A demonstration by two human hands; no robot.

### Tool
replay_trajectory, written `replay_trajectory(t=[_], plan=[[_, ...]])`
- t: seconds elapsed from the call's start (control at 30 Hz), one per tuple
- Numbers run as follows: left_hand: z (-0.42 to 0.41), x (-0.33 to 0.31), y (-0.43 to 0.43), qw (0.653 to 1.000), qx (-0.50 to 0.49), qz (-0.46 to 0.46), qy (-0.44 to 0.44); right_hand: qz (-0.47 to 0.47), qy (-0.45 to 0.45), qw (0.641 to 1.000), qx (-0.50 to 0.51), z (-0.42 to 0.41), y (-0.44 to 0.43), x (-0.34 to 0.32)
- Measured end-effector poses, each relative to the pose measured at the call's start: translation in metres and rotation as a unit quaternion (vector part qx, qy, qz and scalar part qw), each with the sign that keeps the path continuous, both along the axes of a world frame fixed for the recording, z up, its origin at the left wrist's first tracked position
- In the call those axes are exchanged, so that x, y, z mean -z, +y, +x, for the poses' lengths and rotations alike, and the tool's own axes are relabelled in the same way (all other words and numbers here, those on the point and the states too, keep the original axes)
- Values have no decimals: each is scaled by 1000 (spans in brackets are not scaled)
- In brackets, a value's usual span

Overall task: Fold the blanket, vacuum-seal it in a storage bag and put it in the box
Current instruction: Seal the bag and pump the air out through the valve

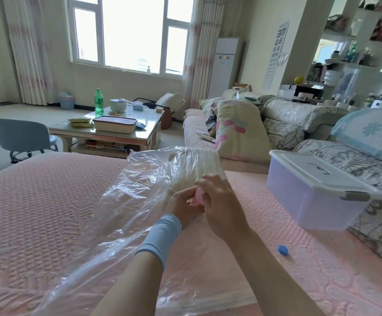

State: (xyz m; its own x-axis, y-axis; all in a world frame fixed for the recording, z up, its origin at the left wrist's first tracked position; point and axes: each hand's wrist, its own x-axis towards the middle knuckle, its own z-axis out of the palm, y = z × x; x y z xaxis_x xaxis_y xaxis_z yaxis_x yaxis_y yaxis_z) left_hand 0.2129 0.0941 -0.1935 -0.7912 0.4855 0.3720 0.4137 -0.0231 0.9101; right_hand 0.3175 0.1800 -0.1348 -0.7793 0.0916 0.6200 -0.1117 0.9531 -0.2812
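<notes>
The left hand [180, 207] and right hand [223, 208] are gripping a pink object [198, 197] over the storage bag [128, 201] on the bed [37, 201], the box [310, 201] sitting right.

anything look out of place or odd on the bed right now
A small blue cap lies loose on the pink bedspread, apart from the storage bag. It may be the bag's valve cap, easy to lose. Nothing else stands out.

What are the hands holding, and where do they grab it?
The left hand and right hand both grip a small pink object, maybe a pump, above the clear storage bag. Which part cannot be told.
</notes>
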Motion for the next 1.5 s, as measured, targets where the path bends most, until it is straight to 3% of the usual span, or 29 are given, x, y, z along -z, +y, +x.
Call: replay_trajectory(t=[0.03,0.1,0.23,0.3,0.37,0.47,0.53,0.6,0.73,0.8,0.87,0.97,1.03,1.1,1.23,1.3,1.37,1.43,1.5], plan=[[0,0,-1,1000,-3,-3,-1,-12,-31,999,2,-1,1,3],[1,-2,-2,1000,9,9,-8,-7,-4,1000,-11,1,0,-6],[-2,-4,-3,999,40,26,-17,30,248,967,-57,9,-7,-41],[-2,-3,-2,998,43,31,-28,29,305,950,-52,9,-6,-44],[0,-2,0,998,45,34,-35,23,257,965,-43,9,-5,-31],[2,-2,0,999,23,16,-22,-2,40,999,-9,4,-3,-2],[3,-3,-2,1000,7,-3,-17,-16,-15,1000,-3,1,-2,4],[2,-4,-3,1000,17,6,-18,6,39,999,-12,4,-3,-8],[-1,-6,-5,999,38,18,-16,41,274,960,-48,9,-5,-42],[-1,-4,-3,999,39,21,-28,37,308,949,-46,9,-4,-42],[1,-3,-2,998,44,31,-27,37,240,970,-25,7,-6,-27],[3,-4,-2,999,20,17,-20,30,6,999,15,1,-2,-1],[3,-4,-4,1000,7,6,-5,13,-41,999,17,0,-2,2],[3,-5,-5,1000,17,19,-12,31,22,999,9,5,-5,-12],[-1,-6,-5,998,48,26,-24,60,292,954,-33,11,-9,-46],[-2,-4,-3,998,46,25,-24,43,334,941,-42,10,-8,-49],[0,-2,-1,999,37,27,-22,36,283,958,-24,9,-8,-35],[1,-2,-1,999,23,21,-12,41,122,992,15,7,-7,-14],[2,-2,-2,1000,3,-4,2,43,-20,998,46,2,-6,0]])
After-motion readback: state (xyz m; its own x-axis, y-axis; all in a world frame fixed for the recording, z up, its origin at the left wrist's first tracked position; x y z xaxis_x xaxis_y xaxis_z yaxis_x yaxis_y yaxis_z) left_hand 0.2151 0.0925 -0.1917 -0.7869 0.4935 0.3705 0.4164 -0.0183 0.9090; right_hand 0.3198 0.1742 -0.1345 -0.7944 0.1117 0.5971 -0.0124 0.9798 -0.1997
